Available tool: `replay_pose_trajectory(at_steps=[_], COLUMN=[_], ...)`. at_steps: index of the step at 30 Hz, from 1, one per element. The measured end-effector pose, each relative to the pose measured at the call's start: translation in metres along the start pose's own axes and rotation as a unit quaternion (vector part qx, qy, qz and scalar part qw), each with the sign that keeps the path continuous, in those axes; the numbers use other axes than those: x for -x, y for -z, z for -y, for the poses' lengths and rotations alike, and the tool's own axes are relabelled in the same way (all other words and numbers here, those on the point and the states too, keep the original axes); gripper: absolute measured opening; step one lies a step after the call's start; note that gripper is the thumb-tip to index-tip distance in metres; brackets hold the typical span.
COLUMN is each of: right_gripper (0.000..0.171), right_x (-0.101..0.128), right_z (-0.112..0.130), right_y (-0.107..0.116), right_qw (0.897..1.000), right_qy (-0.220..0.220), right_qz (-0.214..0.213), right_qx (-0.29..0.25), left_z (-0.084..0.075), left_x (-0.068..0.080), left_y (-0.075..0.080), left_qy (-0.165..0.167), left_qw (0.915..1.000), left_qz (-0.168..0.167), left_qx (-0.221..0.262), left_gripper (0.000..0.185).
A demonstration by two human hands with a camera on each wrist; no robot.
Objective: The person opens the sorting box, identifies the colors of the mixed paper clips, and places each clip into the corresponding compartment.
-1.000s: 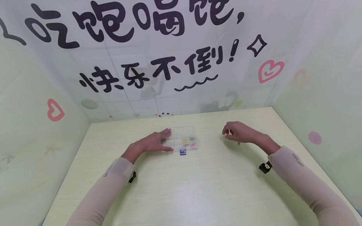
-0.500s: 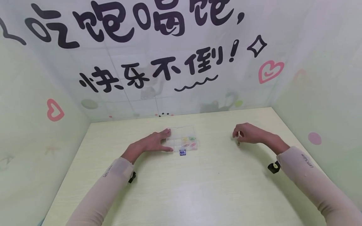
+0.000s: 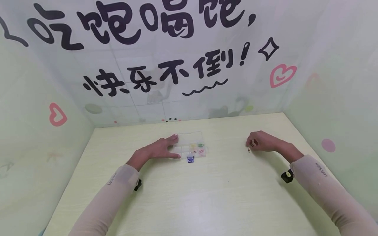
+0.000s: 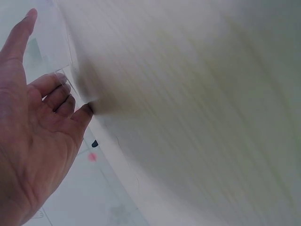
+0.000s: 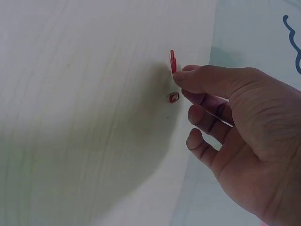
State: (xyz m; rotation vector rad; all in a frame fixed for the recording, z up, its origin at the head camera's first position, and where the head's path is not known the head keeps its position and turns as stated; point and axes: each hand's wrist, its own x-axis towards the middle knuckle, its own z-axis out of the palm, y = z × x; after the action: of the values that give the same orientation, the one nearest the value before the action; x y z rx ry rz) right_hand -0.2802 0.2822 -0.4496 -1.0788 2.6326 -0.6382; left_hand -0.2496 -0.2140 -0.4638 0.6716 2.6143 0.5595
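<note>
A clear plastic compartment box (image 3: 190, 137) lies with its lid raised at the back. Its compartments hold a yellow paper clip (image 3: 193, 145), a green paper clip (image 3: 200, 145) and pink ones (image 3: 201, 151). My left hand (image 3: 160, 147) rests at the box's left side, thumb and fingers spread along its edges. To the right, my right hand (image 3: 261, 141) has thumb and forefinger together low over the table. In the right wrist view, a red paper clip (image 5: 172, 61) sticks out from the pinched thumb tip. Another small red clip (image 5: 174, 97) shows beside the fingertips.
A blue tag (image 3: 190, 159) sits at the box's front edge. The pale wooden table (image 3: 189, 196) is bounded by a printed back wall (image 3: 177, 108) and side walls. Black camera straps (image 3: 287, 176) are on both wrists.
My right hand has shifted right and slightly nearer, and its thumb and fingers have come together at the paper clip. The left hand and the box have stayed put.
</note>
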Motion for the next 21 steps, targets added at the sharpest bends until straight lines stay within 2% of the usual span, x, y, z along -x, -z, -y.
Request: replay_pose_trajectory(at_steps=[5,21], right_gripper=[0.013,0.01], right_x=[0.0002,-0.0042], right_z=[-0.0038,-0.0031], right_y=[-0.003,-0.0047], right_qw=[1.0,0.999], right_qy=[-0.016,-0.023], right_qz=[0.008,0.026], right_qx=[-0.002,-0.018], left_z=[-0.0008,0.002], left_x=[0.0011,-0.0007], left_y=[0.0004,-0.0016], left_qy=[-0.003,-0.003], left_qw=[1.0,1.0], left_qz=[-0.001,-0.004], left_qx=[-0.002,0.004], left_gripper=[0.106,0.109])
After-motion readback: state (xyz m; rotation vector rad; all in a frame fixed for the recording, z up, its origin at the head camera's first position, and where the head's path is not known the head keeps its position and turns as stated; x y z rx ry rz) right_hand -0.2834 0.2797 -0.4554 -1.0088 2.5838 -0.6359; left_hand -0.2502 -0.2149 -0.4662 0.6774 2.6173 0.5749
